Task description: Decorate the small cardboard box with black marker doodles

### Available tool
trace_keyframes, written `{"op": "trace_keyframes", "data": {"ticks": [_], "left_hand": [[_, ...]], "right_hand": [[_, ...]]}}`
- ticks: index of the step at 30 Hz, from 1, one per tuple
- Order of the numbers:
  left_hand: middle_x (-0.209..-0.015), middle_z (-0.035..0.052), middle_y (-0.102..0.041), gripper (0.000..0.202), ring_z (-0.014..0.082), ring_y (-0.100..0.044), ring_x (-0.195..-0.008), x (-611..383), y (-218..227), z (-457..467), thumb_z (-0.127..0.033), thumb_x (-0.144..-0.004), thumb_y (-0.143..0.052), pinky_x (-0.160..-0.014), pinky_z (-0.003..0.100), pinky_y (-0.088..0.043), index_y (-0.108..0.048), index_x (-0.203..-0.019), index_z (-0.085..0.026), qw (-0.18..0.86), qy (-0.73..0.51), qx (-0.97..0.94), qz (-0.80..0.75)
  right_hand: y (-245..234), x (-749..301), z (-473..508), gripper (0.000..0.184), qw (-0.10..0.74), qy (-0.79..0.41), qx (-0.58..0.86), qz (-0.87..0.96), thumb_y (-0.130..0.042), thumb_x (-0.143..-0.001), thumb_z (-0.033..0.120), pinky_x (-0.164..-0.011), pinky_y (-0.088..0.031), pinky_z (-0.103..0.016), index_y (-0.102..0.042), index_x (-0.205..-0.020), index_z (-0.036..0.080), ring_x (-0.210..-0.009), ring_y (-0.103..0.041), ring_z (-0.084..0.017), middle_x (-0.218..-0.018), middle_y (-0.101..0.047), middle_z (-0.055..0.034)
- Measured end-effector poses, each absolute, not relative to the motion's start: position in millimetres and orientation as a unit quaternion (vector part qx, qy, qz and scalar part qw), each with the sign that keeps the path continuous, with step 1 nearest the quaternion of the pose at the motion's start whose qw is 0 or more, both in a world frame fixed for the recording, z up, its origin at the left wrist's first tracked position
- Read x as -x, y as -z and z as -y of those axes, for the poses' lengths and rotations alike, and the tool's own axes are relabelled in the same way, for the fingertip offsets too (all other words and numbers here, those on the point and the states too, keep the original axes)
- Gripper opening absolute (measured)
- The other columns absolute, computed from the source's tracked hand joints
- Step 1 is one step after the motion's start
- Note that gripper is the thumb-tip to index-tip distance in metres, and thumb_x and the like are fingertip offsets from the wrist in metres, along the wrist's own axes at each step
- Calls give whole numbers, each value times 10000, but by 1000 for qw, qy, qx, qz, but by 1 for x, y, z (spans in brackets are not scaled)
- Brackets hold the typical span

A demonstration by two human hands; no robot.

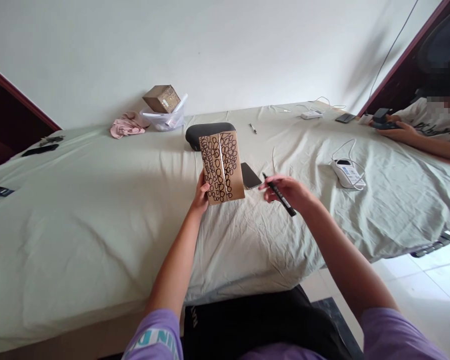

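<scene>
A brown cardboard box stands tilted up in front of me, its facing side covered with rows of black hand-drawn loops and split by a pale strip down the middle. My left hand grips its lower left edge, thumb on the front. To the right of the box, apart from it, my right hand holds a black marker between its fingers, the marker slanting down to the right. A dark phone lies flat on the cloth between the box and my right hand.
Behind the box lies a black case. A plastic tub with a small carton and a pink cloth are by the wall. A corded white power strip lies right. Another person's hands hold a dark device.
</scene>
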State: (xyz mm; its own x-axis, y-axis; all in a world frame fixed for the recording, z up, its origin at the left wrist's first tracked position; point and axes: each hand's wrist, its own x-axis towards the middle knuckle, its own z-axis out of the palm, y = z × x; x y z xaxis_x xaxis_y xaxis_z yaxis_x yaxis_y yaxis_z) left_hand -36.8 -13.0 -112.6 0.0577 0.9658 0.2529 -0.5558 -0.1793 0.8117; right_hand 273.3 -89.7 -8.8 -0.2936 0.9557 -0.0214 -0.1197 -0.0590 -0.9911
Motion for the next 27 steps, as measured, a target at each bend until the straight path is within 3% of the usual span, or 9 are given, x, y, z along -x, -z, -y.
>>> {"op": "trace_keyframes", "data": {"ticks": [2,5,8,11,13,15,18,27], "left_hand": [[-1598,98,-699,869,373,-579,-1586,36,113,12,-623,-679,-977,-1268,486,-525,-728,-1445,-298,593,-642,-424,-239],[-1572,86,-700,818,352,-580,-1577,34,113,10,-606,-683,-974,-1270,482,-515,-737,-1407,-308,593,-646,-417,-236],[-1571,82,-687,815,350,-550,-1600,32,113,9,-599,-663,-982,-1281,491,-500,-736,-1386,-317,590,-652,-408,-246],[-1561,73,-686,804,339,-531,-1614,30,113,10,-608,-665,-982,-1291,483,-486,-730,-1375,-327,586,-655,-403,-256],[-1565,66,-684,810,332,-533,-1610,31,114,10,-629,-679,-973,-1286,477,-489,-724,-1391,-334,587,-653,-402,-258],[-1563,64,-689,829,339,-540,-1605,31,115,10,-654,-680,-970,-1281,475,-491,-723,-1403,-334,589,-652,-401,-260],[-1532,72,-715,863,364,-555,-1592,32,118,9,-682,-646,-979,-1288,484,-482,-731,-1389,-321,588,-652,-397,-268],[-1589,100,-707,912,420,-500,-1651,31,118,8,-683,-647,-991,-1340,538,-467,-747,-1442,-307,582,-655,-404,-261]], "right_hand": [[5,-256,82,366,528,-601,342,493,-813,-775,367,-847,-604,-404,-670,-1107,310,-916,-748,-219,-1124,-820,-49],[-4,-227,65,428,586,-498,333,546,-879,-812,506,-817,-556,-368,-622,-1104,328,-856,-661,-195,-1003,-758,-16],[-10,-198,46,492,616,-353,379,593,-627,-988,761,-695,-467,-344,-594,-900,278,-684,-505,-176,-725,-519,9],[-7,-174,32,414,653,-254,426,572,-444,-1073,630,-643,-398,-343,-644,-974,281,-609,-423,-180,-643,-382,39],[2,-162,28,242,691,-199,429,546,-493,-1018,489,-657,-409,-350,-624,-984,288,-608,-433,-185,-637,-401,42],[16,-155,27,166,717,-160,427,527,-515,-946,419,-676,-435,-361,-580,-875,284,-631,-468,-190,-653,-470,22],[36,-153,29,174,701,-152,440,540,-503,-896,404,-697,-474,-382,-580,-806,277,-674,-518,-210,-712,-578,-21],[40,-154,31,123,651,-145,461,586,-509,-795,385,-682,-480,-373,-511,-717,291,-659,-498,-206,-665,-549,-12]]}}
